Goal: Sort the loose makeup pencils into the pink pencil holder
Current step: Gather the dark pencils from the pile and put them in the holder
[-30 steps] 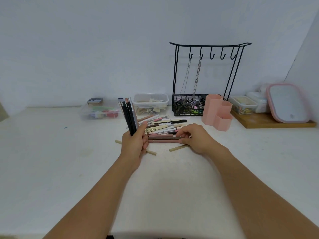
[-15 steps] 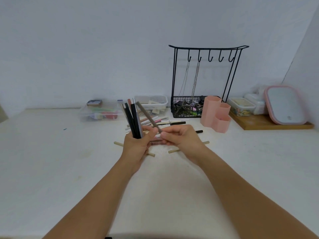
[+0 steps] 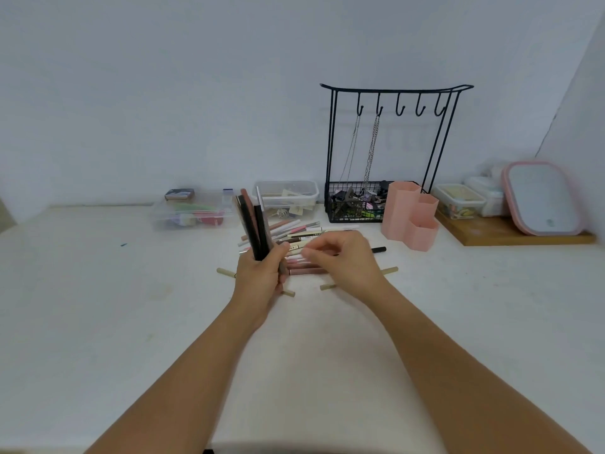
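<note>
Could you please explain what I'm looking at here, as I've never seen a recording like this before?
There is no machine here: a person wears a camera on the head, so the single picture looks forward and down along both bare forearms onto a white table. The left hand grips a bundle of makeup pencils, held roughly upright. The right hand hovers with loosely curled fingers over the pile of loose pencils; whether it pinches one is too blurred to tell. Behind them stands the pink pencil holder, with nothing showing above its rims. Next to it are a black wire jewellery stand with hanging chains, clear plastic boxes and a pink-rimmed mirror on a wooden board.
</note>
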`<action>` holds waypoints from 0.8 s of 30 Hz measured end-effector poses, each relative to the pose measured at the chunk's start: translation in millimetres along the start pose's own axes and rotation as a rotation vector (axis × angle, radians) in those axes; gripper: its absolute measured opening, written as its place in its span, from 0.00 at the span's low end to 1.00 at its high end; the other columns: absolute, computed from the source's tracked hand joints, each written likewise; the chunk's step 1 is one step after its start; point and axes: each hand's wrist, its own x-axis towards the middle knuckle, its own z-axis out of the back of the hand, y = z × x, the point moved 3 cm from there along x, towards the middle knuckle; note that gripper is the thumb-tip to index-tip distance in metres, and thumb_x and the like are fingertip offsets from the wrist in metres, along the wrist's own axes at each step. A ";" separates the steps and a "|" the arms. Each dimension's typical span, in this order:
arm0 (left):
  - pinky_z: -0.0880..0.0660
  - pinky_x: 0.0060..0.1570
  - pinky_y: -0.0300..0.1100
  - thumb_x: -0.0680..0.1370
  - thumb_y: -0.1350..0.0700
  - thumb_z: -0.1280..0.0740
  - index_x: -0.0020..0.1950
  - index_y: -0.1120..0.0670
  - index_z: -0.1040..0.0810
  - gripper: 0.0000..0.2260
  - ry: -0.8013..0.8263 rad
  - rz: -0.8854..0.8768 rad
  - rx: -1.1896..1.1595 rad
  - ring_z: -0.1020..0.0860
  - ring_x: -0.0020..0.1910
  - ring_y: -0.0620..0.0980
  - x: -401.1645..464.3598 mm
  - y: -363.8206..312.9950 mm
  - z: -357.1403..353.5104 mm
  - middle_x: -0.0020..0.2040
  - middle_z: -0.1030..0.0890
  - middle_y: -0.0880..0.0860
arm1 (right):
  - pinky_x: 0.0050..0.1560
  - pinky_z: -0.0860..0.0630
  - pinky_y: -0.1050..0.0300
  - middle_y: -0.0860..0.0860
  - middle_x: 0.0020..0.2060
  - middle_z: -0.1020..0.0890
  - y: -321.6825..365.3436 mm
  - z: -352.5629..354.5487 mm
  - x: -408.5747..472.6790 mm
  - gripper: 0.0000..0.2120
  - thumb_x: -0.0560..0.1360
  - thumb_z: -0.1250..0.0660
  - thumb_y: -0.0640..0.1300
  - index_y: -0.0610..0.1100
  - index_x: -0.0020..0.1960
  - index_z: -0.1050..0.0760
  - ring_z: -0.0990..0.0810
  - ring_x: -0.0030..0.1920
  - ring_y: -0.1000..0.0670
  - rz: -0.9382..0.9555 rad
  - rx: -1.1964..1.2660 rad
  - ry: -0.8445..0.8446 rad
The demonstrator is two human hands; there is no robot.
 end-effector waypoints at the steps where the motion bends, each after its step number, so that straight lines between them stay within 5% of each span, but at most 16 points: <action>1: 0.37 0.24 0.40 0.78 0.55 0.30 0.36 0.58 0.29 0.14 -0.012 0.002 0.004 0.33 0.25 0.49 0.3 -0.4 1.2 0.26 0.30 0.54 | 0.43 0.23 0.64 0.50 0.37 0.14 -4.8 8.7 4.2 0.02 0.71 0.24 0.41 0.43 0.43 0.15 0.18 0.36 0.56 -0.003 -0.131 -0.068; 4: 0.37 0.26 0.40 0.79 0.56 0.30 0.34 0.56 0.30 0.15 -0.029 0.006 -0.002 0.33 0.25 0.49 1.1 0.9 1.7 0.26 0.30 0.53 | 0.41 0.26 0.64 0.56 0.36 0.16 -19.3 18.1 8.6 0.02 0.72 0.25 0.45 0.47 0.42 0.16 0.21 0.38 0.58 -0.012 -0.393 -0.016; 11: 0.33 0.25 0.42 0.80 0.56 0.31 0.24 0.50 0.24 0.22 0.004 -0.011 -0.097 0.27 0.30 0.51 -1.8 -4.5 0.5 0.29 0.26 0.55 | 0.40 0.33 0.66 0.56 0.44 0.19 -33.5 9.5 7.0 0.05 0.74 0.27 0.44 0.48 0.50 0.16 0.27 0.38 0.61 -0.005 -0.575 0.139; 14: 0.29 0.29 0.44 0.81 0.56 0.32 0.36 0.52 0.21 0.12 0.032 -0.013 -0.178 0.27 0.31 0.51 -2.0 -6.6 0.5 0.29 0.27 0.53 | 0.38 0.35 0.71 0.54 0.43 0.20 -33.2 5.5 7.3 0.05 0.75 0.28 0.41 0.45 0.50 0.16 0.27 0.36 0.61 -0.007 -0.586 0.161; 18: 0.19 0.41 0.49 0.81 0.52 0.32 0.46 0.52 0.23 0.06 0.087 0.002 -0.229 0.23 0.37 0.47 0.2 -6.9 2.1 0.34 0.27 0.52 | 0.36 0.35 0.72 0.55 0.39 0.20 -22.5 15.1 12.1 0.04 0.76 0.30 0.39 0.45 0.47 0.16 0.27 0.37 0.59 0.007 -0.525 0.099; 24: 0.28 0.28 0.40 0.82 0.53 0.32 0.48 0.52 0.24 0.05 0.071 0.014 -0.209 0.28 0.36 0.48 -2.0 -5.0 0.2 0.33 0.28 0.51 | 0.35 0.28 0.67 0.51 0.36 0.20 -5.3 25.5 2.6 0.04 0.77 0.32 0.38 0.41 0.51 0.19 0.25 0.31 0.59 -0.102 -0.042 0.015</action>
